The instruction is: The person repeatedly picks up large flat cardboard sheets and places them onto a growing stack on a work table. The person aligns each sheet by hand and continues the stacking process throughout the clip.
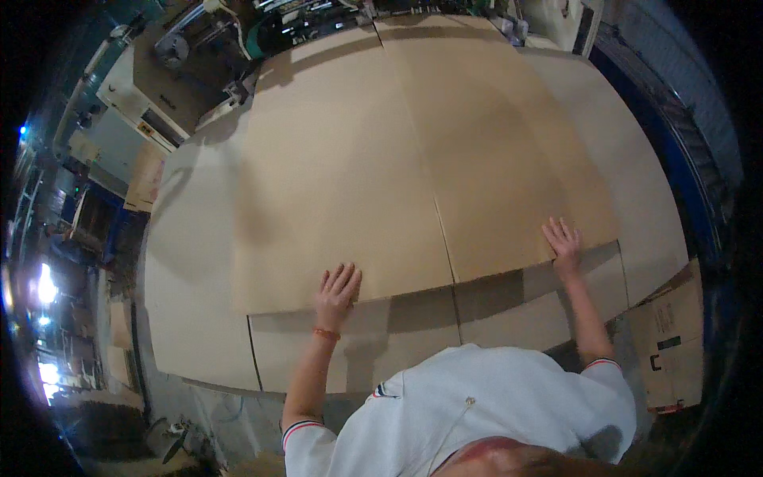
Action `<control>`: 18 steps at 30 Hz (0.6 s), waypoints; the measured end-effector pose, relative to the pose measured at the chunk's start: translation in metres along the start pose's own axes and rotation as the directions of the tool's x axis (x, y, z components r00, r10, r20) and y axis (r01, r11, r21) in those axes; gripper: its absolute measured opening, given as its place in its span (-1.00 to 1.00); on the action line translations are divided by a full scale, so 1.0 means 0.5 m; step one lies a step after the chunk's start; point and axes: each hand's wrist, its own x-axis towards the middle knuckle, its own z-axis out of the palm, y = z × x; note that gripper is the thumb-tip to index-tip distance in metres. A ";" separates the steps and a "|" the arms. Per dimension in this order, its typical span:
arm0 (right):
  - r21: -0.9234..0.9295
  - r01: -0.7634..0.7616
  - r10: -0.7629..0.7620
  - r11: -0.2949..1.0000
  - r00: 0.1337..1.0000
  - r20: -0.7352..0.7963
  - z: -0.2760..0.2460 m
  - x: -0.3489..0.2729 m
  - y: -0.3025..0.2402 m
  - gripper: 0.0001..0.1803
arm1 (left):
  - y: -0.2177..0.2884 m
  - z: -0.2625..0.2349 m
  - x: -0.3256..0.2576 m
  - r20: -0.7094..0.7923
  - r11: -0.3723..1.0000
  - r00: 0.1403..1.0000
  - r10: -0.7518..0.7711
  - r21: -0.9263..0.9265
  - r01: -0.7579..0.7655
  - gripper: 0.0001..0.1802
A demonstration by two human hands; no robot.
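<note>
Lights (48, 285): bright, blurred, at the far left rim.
Cabinet (135, 102): pale, upper left, just beyond the cardboard.
Lower sheet (187, 286): pale brown cardboard; shows past the left, right and near edges of the top sheet (342, 175); dark slits cut into its near side.
Top sheet: brown cardboard, lying flat on the lower sheet, in front of the person; a line runs down it, ending in a slit at the near edge.
Left hand (338, 292): palm down on the top sheet's near edge, left of the slit; fingers straight and close together, nothing clasped; red band (326, 334) at the wrist.
Shirt (477, 397): white, striped cuffs, below the sheets.
Right hand (563, 242): on the top sheet by its near right corner; fingers slightly spread, nothing clasped; whether the thumb goes under the edge, cannot tell.
Box (675, 326): brown, lower right.
Rail (660, 131): blue, along the right.
</note>
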 end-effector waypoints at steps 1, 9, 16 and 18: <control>-0.010 -0.009 0.009 1.000 1.000 0.003 0.010 -0.007 -0.002 -0.53 | 0.004 0.007 -0.002 -0.025 1.000 1.000 0.006 0.009 -0.005 -0.65; 0.104 -0.060 0.065 0.993 0.997 -0.052 -0.009 0.021 0.010 -0.52 | 0.010 -0.019 0.050 -0.090 0.999 0.996 -0.004 0.044 0.008 -0.68; 0.160 -0.124 0.141 0.979 0.985 -0.097 -0.002 0.215 0.015 -0.55 | -0.065 -0.014 0.223 -0.100 0.985 0.989 0.106 0.146 -0.091 -0.65; 0.131 -0.125 0.148 0.983 0.972 -0.183 0.045 0.228 0.022 -0.51 | -0.066 0.029 0.227 -0.109 0.993 0.990 0.091 0.085 -0.082 -0.64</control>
